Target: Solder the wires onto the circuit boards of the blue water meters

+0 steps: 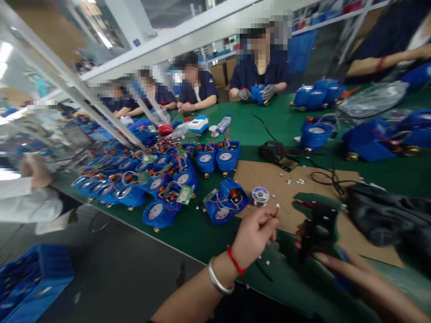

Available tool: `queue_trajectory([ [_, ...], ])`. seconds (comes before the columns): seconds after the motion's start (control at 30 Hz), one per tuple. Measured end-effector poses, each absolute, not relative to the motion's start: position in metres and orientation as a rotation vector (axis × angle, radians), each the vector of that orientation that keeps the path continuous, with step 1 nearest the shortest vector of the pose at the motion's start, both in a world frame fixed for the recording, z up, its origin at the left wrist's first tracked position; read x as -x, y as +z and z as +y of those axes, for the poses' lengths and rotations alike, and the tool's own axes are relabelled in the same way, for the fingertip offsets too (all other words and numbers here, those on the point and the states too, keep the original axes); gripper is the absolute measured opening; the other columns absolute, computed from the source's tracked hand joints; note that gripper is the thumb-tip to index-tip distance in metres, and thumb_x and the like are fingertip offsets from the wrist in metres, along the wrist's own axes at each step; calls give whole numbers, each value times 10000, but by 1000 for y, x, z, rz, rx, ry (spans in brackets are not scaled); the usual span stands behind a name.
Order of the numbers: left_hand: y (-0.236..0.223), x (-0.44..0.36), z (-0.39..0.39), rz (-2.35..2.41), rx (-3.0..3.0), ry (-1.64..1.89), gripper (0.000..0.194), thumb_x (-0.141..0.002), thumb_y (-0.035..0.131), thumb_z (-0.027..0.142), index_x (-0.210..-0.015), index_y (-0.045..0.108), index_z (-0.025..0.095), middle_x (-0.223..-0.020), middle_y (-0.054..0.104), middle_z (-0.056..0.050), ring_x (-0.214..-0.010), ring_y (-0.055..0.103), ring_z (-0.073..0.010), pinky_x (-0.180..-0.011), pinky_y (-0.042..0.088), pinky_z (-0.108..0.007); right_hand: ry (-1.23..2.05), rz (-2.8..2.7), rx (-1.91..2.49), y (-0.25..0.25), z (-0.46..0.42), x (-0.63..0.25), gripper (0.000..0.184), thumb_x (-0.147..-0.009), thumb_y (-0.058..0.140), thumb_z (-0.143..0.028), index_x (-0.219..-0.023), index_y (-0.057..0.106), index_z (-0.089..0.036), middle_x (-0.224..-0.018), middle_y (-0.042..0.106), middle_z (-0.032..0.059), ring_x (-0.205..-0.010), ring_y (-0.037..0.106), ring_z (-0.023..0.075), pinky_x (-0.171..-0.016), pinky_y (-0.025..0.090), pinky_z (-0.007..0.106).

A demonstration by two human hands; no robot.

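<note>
My left hand, with a silver bangle and red string at the wrist, is closed in a pinch on a thin red wire with a small white end. My right hand grips a black and green tool just right of it, over a brown cardboard sheet. A blue water meter with loose wires lies just left of my left hand. A small solder spool stands on the cardboard beside it.
Several blue meters with wires crowd the green table at left. A black device with cables sits behind the cardboard, a dark cloth at right. Other people work along the far side; a white sleeve is at left.
</note>
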State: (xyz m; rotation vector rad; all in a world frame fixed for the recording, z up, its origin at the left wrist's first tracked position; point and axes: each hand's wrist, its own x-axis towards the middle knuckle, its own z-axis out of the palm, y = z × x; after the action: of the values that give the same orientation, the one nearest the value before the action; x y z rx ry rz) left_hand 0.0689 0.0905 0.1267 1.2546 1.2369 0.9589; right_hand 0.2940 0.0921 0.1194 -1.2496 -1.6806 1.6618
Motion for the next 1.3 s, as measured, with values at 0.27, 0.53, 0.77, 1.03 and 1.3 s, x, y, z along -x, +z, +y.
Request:
queue_trajectory([
  [0.27,132,-72,92,1279,-1287,932,197,-877,470,289,-883,598,139,-565,472,40,-476,421,-74,-481,323,-202,1353,-2086,1242,126,107,-271,510,-843,528,-424,-1292,482,-186,-1229,584,127,-1128,550,302,-973,421,480],
  [0.53,129,-72,90,1323,-1456,856,156,-871,483,239,-853,626,178,-721,621,-11,-737,588,-149,-662,423,-240,1238,-2067,1289,113,99,-261,302,-871,474,-342,-1119,549,-186,-978,650,77,-909,620,227,-805,490,373],
  [0.77,132,-77,92,1340,-1529,791,185,-883,487,263,-880,651,178,-831,676,-30,-778,605,-161,-695,433,-252,1248,-1939,1384,108,90,-256,266,-871,464,-378,-971,577,-159,-873,640,62,-837,598,217,-757,458,325],
  [1.03,137,-66,97,1259,-1297,803,240,-856,541,362,-898,668,163,-794,654,-30,-707,562,-131,-643,405,-240,1863,-1566,1201,111,91,-282,372,-840,508,-473,-1038,562,-163,-842,612,51,-826,573,195,-778,437,307],
  [1.3,137,-56,105,1158,-1040,737,220,-752,633,365,-771,657,146,-577,493,32,-510,374,-70,-493,255,-218,2310,-1380,816,115,85,-295,379,-831,510,-433,-1082,562,-154,-865,606,61,-860,564,201,-806,417,353],
])
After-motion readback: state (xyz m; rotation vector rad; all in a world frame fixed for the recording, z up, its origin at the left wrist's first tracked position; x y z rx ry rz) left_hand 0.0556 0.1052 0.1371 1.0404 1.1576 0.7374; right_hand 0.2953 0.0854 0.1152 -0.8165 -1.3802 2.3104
